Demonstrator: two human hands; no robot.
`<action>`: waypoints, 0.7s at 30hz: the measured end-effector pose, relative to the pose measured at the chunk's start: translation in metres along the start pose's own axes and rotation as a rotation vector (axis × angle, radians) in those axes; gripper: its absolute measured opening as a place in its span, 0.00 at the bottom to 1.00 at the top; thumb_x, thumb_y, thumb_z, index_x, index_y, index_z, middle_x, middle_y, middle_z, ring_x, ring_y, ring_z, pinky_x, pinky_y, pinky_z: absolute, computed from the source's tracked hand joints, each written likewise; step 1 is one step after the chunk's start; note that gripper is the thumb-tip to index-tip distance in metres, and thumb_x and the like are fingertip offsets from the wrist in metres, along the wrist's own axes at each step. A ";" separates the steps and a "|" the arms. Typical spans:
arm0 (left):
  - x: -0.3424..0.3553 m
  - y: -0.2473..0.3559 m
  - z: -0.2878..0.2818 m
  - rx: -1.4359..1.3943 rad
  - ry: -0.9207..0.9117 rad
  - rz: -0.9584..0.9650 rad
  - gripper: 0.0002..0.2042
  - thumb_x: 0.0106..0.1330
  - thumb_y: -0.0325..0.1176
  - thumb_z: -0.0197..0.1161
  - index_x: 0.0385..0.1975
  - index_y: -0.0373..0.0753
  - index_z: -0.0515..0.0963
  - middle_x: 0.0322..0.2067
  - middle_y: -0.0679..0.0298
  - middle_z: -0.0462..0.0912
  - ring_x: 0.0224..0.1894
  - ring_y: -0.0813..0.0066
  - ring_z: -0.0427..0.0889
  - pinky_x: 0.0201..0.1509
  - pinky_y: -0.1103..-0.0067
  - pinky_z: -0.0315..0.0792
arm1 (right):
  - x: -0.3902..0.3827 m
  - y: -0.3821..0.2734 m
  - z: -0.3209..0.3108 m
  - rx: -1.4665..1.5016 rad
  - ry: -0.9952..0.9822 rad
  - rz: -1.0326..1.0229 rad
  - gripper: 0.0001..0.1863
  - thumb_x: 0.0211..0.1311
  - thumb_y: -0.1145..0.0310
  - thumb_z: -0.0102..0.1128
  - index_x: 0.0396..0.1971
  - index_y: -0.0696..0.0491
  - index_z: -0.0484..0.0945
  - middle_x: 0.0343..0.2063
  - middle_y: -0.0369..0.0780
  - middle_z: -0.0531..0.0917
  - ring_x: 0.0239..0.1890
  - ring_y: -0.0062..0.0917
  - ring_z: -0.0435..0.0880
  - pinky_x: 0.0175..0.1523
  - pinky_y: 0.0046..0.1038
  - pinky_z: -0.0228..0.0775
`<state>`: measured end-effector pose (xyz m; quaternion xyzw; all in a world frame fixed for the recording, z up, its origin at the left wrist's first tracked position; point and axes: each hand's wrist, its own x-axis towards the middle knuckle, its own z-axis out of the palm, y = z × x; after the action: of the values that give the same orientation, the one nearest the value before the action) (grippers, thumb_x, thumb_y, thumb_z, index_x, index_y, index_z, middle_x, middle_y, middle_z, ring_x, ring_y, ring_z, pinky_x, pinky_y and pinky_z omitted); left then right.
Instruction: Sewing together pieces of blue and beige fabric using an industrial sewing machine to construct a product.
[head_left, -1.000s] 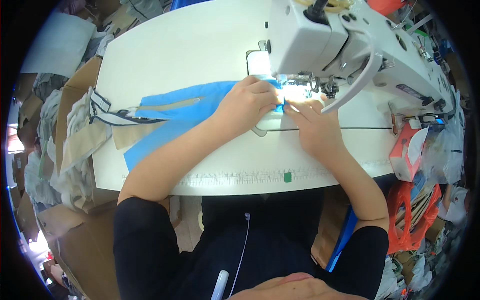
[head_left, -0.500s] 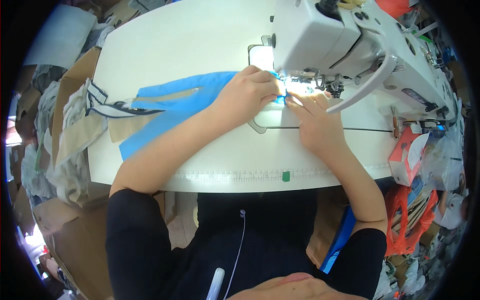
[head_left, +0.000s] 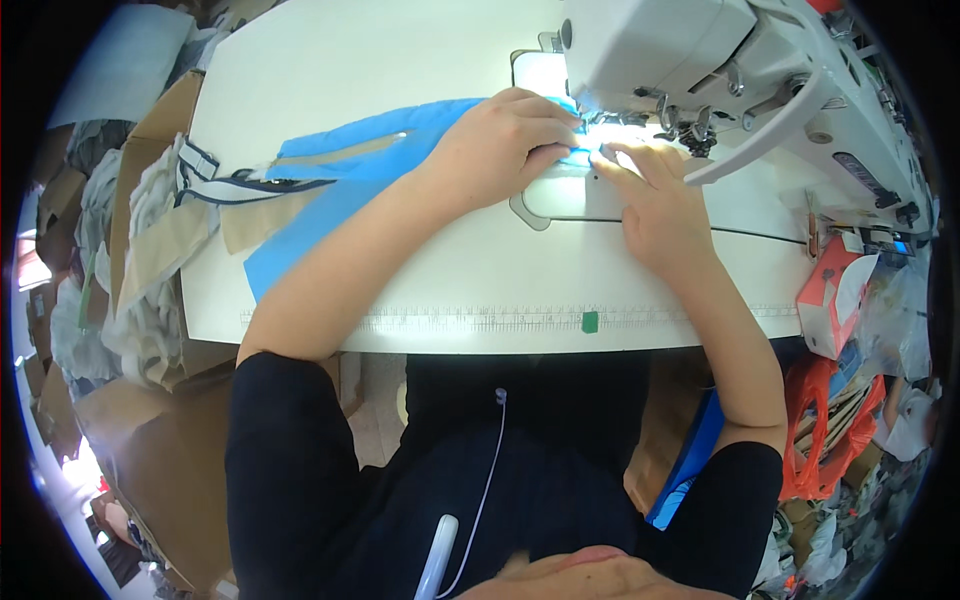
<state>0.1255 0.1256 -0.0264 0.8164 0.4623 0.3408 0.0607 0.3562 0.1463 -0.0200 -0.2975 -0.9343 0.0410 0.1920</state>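
Observation:
Under the lit needle area of a white sewing machine (head_left: 660,60), both my hands are on a piece of blue fabric (head_left: 400,150). My left hand (head_left: 510,145) is closed on the fabric just left of the needle, thumb and fingers pinched together. Close on the right, my right hand (head_left: 660,195) pinches the fabric's edge with thumb and forefinger; glare washes out the fingertips. The blue piece trails leftward across the table, passing beneath my left forearm. Beige cloth and dark-edged white strips (head_left: 225,188) lie at its far left end.
The white sewing table (head_left: 450,270) carries a printed ruler and a green mark (head_left: 590,322) along its near edge. A cardboard box (head_left: 165,115) with pale cloth stands at the left. On the right are a red-and-white box (head_left: 833,305) and a red plastic bag (head_left: 815,430).
The whole view has shifted, with table and machine sitting higher and slightly to the right. Both hands keep to the fabric at the needle, their grip much the same.

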 end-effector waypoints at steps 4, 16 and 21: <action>0.001 0.002 0.003 0.003 0.018 -0.033 0.04 0.58 0.29 0.66 0.31 0.39 0.83 0.42 0.67 0.84 0.45 0.65 0.80 0.49 0.73 0.76 | 0.001 0.002 0.001 0.033 0.006 -0.018 0.27 0.43 0.83 0.51 0.48 0.52 0.79 0.50 0.35 0.77 0.49 0.34 0.73 0.54 0.37 0.66; 0.003 -0.006 0.000 0.055 -0.050 -0.046 0.07 0.59 0.32 0.65 0.37 0.42 0.84 0.43 0.67 0.83 0.48 0.64 0.79 0.52 0.72 0.75 | 0.004 0.004 0.004 -0.115 -0.047 -0.022 0.27 0.44 0.83 0.52 0.49 0.51 0.79 0.50 0.31 0.77 0.49 0.32 0.73 0.58 0.36 0.66; 0.005 -0.013 0.007 0.039 0.014 0.027 0.07 0.58 0.30 0.67 0.35 0.42 0.83 0.39 0.65 0.83 0.42 0.62 0.80 0.46 0.71 0.76 | 0.002 0.006 0.002 -0.128 -0.113 0.020 0.25 0.55 0.78 0.53 0.55 0.46 0.75 0.53 0.28 0.78 0.41 0.20 0.82 0.64 0.52 0.51</action>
<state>0.1220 0.1387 -0.0344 0.8212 0.4582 0.3381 0.0367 0.3575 0.1527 -0.0220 -0.3155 -0.9414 -0.0004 0.1191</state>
